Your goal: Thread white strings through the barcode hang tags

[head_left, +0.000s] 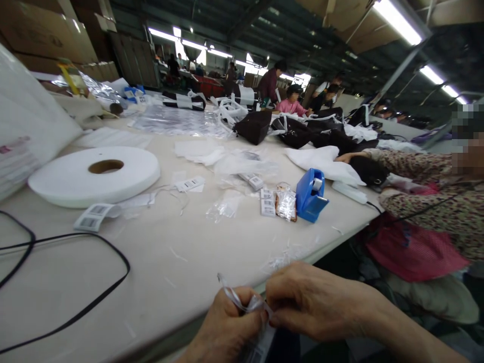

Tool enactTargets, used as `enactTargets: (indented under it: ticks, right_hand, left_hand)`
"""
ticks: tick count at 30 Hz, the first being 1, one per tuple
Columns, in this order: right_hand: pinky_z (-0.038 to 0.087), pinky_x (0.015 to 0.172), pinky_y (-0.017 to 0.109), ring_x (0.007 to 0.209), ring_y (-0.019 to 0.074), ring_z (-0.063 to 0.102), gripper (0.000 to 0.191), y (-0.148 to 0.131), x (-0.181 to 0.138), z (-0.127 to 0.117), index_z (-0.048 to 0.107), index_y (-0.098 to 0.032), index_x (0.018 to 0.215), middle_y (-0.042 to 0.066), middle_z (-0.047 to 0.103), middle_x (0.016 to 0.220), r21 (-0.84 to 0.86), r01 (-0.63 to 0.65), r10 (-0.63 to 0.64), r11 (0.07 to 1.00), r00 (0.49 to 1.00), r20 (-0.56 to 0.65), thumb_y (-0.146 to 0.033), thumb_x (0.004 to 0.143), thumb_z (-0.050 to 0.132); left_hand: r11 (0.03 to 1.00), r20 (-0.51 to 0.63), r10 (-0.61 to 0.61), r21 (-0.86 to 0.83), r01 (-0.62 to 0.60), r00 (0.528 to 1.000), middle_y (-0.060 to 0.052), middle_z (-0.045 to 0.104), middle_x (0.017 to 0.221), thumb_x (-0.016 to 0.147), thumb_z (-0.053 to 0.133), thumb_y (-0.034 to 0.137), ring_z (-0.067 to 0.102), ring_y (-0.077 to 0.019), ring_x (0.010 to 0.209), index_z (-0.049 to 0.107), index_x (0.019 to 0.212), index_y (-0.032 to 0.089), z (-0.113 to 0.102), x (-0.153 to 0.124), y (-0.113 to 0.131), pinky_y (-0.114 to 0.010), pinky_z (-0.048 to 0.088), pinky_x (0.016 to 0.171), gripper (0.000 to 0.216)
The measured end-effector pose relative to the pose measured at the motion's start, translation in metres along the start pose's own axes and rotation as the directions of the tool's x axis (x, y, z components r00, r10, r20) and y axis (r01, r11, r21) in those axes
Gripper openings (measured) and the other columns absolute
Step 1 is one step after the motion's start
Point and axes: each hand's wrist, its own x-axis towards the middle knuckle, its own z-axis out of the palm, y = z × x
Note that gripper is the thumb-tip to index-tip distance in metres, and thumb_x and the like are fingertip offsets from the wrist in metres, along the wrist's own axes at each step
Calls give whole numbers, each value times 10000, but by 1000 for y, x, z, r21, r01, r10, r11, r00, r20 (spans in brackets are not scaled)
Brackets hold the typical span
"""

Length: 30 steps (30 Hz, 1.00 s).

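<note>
One piece of plastic (255, 303) is in the grip, pinched by thumb and fingers of the left hand (231, 323) and right hand (302, 300), both closed on it at the table (151, 287) edge. Beyond the grip stands a dispenser (307, 202); farther left lies a roll (126, 181).

The roof (206, 17) is left dim, lit by tube lights (399, 21) at the right, and the far windows (251, 66) are blown out to white. Glare is thrown off the plastic sheets (181, 121). The right hand (315, 297) is softly shaded beneath. Far workers (268, 86) are blurred (some heads are pixelated), and the edges are stretched.
</note>
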Motion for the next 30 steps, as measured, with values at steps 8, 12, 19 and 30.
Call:
enactTargets:
  ticks: [8,12,19,30]
  right_hand:
    - [262,471,179,497,53,385,109,2,8,1,526,-169,602,-75,438,527,-8,-44,44,999,999,1,-191,698,573]
    - [207,418,173,455,42,341,156,4,13,4,510,-169,567,-90,367,475,15,-64,64,998,998,5,-227,667,615]
    - [188,384,163,426,39,316,185,3,19,3,500,-171,548,-98,349,444,27,-96,95,995,994,50,-233,644,645]
    - [223,355,153,404,47,379,156,12,29,9,564,-174,596,-96,415,450,111,-125,107,986,982,159,-293,643,653]
  left_hand:
    - [999,-21,47,25,-47,999,5,473,549,573,709,530,362,-116,557,613,613,105,1,1,-4,-256,269,545,438]
    - [999,-1,37,-18,-37,999,16,445,539,582,715,505,346,-108,539,600,596,119,-2,3,-11,-253,252,523,404]
    - [986,18,-28,-163,30,999,12,481,541,528,774,428,379,-103,536,622,609,110,-6,5,-22,-246,262,534,361]
    - [960,65,-111,-249,124,992,25,491,510,563,725,322,379,-85,487,639,622,127,-17,0,-26,-237,241,515,221]
